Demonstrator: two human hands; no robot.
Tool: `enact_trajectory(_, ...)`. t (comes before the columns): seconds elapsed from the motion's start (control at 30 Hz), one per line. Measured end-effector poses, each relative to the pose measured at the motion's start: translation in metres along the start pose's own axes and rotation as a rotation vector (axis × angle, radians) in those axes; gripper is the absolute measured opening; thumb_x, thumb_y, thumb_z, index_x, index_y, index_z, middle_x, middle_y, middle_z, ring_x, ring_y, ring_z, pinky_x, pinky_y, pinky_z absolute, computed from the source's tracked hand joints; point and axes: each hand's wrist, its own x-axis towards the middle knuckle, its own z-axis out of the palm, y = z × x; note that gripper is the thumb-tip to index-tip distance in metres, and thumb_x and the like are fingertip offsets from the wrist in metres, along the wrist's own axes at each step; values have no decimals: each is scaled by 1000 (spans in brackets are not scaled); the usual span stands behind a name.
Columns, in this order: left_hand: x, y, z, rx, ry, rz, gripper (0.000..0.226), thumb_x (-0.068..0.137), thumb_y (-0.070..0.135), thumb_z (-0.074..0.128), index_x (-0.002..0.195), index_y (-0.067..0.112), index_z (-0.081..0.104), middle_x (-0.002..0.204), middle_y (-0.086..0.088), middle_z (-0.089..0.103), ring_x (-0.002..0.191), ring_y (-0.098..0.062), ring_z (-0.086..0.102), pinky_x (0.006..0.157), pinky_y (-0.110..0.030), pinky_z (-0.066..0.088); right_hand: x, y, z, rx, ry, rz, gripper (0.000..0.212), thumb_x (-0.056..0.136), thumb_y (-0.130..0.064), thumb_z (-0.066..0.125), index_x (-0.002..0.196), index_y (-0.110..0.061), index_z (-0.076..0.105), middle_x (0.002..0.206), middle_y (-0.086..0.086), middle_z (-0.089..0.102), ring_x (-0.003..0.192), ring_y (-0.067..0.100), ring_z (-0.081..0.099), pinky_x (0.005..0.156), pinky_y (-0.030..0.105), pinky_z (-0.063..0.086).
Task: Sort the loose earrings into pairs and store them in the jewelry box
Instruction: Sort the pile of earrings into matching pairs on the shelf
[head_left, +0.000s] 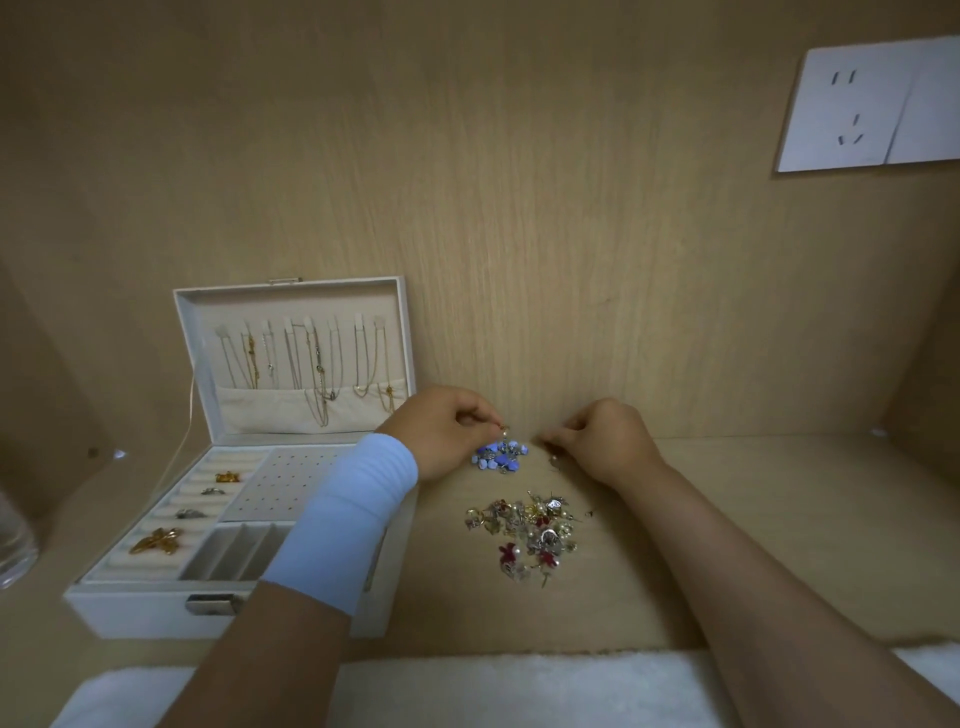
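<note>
1. While the left hand pinches a small earring between thumb and forefinger, it sits just above a blue earring cluster on the wooden desk.
2. Right hand just right of the cluster, fingers curled tight, tips at the desk; can't tell if they hold anything.
3. Mixed earring pile lies nearer the person, between the forearms.
4. Jewelry box open at left, necklaces hanging in its upright lid.

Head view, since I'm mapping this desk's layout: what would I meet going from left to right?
From the left: glass → jewelry box → left hand, pinching an earring → blue earrings → right hand → wall socket.
</note>
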Motion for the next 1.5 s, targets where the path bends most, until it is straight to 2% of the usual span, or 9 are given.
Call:
enact_trajectory(0.07, 8, 4, 7, -84, 33, -55, 7, 88, 25, 70, 94, 26, 74, 89, 11, 70, 86, -2, 62, 72, -11, 41, 2, -2, -9, 46, 21, 8, 52, 91, -51, 62, 70, -4, 73, 58, 5, 64, 58, 20, 60, 61, 31, 49)
enact_trajectory(0.17, 19, 13, 17, -199, 126, -121, 5, 83, 27, 76, 84, 23, 73, 83, 9, 70, 84, -8, 66, 72, -17, 47, -2, -12, -33, 472, -86, 18, 40, 100, -35, 54, 85, -4, 75, 73, 9, 73, 61, 25, 63, 53, 26, 50)
enact_trajectory(0.3, 26, 22, 29, -322, 198, -159, 13, 78, 33, 81, 81, 23, 73, 73, 5, 72, 69, -9, 68, 66, -21, 52, -11, -17, -46, 720, -406, -58, 19, 96, -22, 64, 101, -7, 74, 85, 7, 76, 56, 15, 64, 41, 21, 40)
enact_trajectory(0.5, 28, 17, 39, -467, 146, -213, 18, 78, 42, 80, 87, 27, 78, 70, 2, 75, 62, -6, 65, 70, -25, 54, -5, -4, -47, 966, -465, -2, 20, 89, -4, 69, 109, -6, 72, 82, 6, 74, 64, 11, 67, 48, 20, 52)
enact_trajectory(0.73, 31, 16, 37, -450, 88, -192, 10, 88, 38, 71, 88, 28, 75, 66, 5, 71, 53, -3, 58, 61, -20, 47, -6, -4, -45, 890, -424, -50, 16, 86, -4, 72, 101, -6, 70, 89, 12, 73, 71, 15, 70, 50, 22, 53)
enact_trajectory(0.9, 39, 3, 37, -25, 127, -56, 16, 92, 18, 65, 103, 23, 75, 103, 9, 70, 97, -8, 62, 92, -23, 45, -3, -2, -45, 907, -386, 11, 11, 87, -1, 71, 96, -7, 68, 85, 11, 74, 77, 20, 75, 56, 27, 59)
enact_trajectory(1.03, 44, -9, 46, 322, -43, -68, 25, 89, 12, 68, 105, 30, 75, 116, 3, 68, 104, -17, 63, 93, -28, 51, -2, 0, -38, 762, -341, 34, 10, 87, -2, 73, 95, -5, 68, 81, 11, 73, 64, 19, 72, 47, 26, 54)
enact_trajectory(1.2, 49, -13, 51, 453, -111, -97, 31, 94, 15, 63, 123, 22, 70, 131, -1, 62, 114, -24, 61, 96, -26, 47, 1, 7, -31, 449, -203, 29, 8, 88, -11, 73, 88, -3, 72, 63, 10, 67, 45, 13, 60, 40, 21, 43)
enact_trajectory(1.5, 51, -24, 56, 481, 28, -156, 18, 93, 15, 62, 105, 14, 75, 109, -5, 70, 89, -22, 66, 77, -29, 55, 6, 17, -24, 101, -141, 7, 14, 84, -24, 76, 84, -10, 76, 55, 4, 65, 48, 12, 56, 51, 18, 44)
